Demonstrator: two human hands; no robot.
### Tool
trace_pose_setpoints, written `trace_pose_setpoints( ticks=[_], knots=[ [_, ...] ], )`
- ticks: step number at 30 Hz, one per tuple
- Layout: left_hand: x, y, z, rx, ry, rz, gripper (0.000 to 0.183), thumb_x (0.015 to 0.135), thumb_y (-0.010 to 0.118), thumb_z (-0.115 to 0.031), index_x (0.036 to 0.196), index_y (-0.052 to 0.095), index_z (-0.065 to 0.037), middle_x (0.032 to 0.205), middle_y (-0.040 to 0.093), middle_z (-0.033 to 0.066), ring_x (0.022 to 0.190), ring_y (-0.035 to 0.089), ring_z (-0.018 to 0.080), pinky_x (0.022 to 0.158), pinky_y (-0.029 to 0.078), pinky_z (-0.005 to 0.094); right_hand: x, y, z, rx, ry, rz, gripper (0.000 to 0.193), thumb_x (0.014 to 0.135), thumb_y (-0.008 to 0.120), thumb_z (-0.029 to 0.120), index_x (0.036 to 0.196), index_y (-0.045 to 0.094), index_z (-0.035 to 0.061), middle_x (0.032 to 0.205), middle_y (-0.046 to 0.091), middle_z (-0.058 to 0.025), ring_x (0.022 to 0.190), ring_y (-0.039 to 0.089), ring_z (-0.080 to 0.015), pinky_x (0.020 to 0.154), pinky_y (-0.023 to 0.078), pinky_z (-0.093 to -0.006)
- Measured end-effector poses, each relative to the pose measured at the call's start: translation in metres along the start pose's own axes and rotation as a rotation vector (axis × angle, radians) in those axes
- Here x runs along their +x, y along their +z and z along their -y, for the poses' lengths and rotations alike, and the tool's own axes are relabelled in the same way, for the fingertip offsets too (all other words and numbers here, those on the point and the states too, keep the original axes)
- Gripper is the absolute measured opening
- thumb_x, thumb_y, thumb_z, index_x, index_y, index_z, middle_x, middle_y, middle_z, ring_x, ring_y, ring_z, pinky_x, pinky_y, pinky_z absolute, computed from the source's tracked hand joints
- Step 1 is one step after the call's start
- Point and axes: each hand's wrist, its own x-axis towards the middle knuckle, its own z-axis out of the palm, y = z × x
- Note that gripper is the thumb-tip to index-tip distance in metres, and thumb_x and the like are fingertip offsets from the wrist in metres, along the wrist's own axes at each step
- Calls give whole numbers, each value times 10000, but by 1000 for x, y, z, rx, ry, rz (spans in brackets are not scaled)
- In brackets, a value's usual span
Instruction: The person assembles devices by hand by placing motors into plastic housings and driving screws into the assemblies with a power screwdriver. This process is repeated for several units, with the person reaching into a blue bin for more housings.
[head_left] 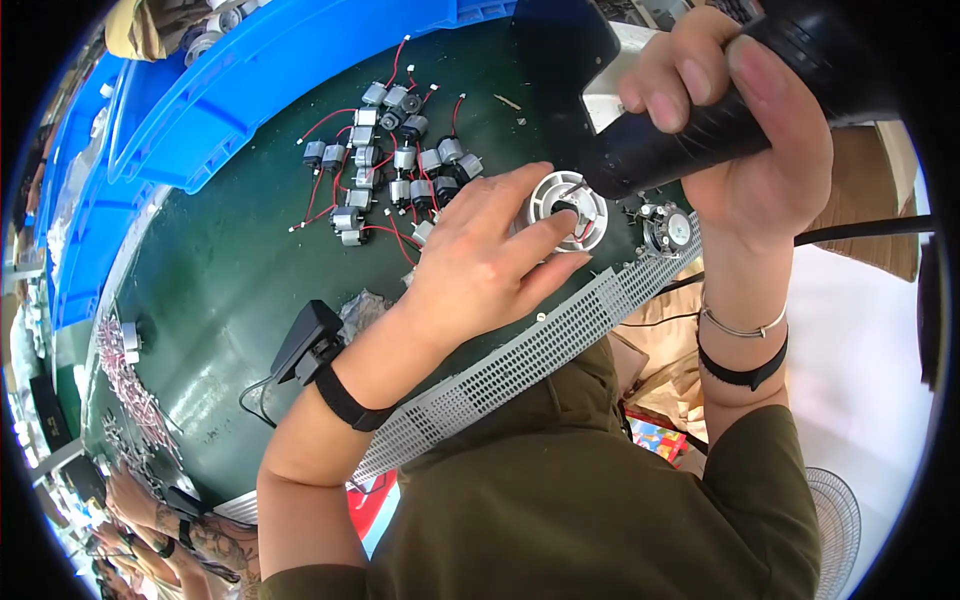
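My left hand [485, 255] steadies a round white plastic housing [599, 205] on the green tabletop, its fingers lying around and over the rim. Inside the housing sit a dark part and a bit of red wire. My right hand [770, 140] is wrapped around a thick black electric screwdriver [680, 150], held tilted. Its thin bit points down into the housing; whether it touches a screw I cannot tell. Just right of the housing lies a round metal piece [668, 230] with small screws around it. Several small silver motors [365, 155] with red wires lie beyond my left hand.
Blue plastic bins [230, 90] line the far left side. A perforated grey strip [520, 350] edges the table near me. Bundled wires [135, 380] and a co-worker's hand [130, 497] are at the lower left. A black cable [865, 228] runs at the right, above a fan [835, 520].
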Motion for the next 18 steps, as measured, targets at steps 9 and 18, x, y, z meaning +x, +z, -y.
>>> trace_pose_setpoints(
  ticks=[9,18],
  knots=[
    [-1,1,0,-23,-17,-26,274,689,759,-226,892,662,-71,1114,563,171,859,589,298,723,492,372,0,-9,-13,-99,-79,379,347,879,462,135,1200,387,26,788,430,-48,675,489,-158,733,411,-356],
    [0,-1,4,-13,34,-37,351,611,816,-230,873,645,-71,1096,573,165,860,569,325,725,476,401,-11,3,-8,-344,-66,199,481,843,530,80,1259,321,-42,742,463,-68,660,503,-168,701,434,-349]
  ],
)
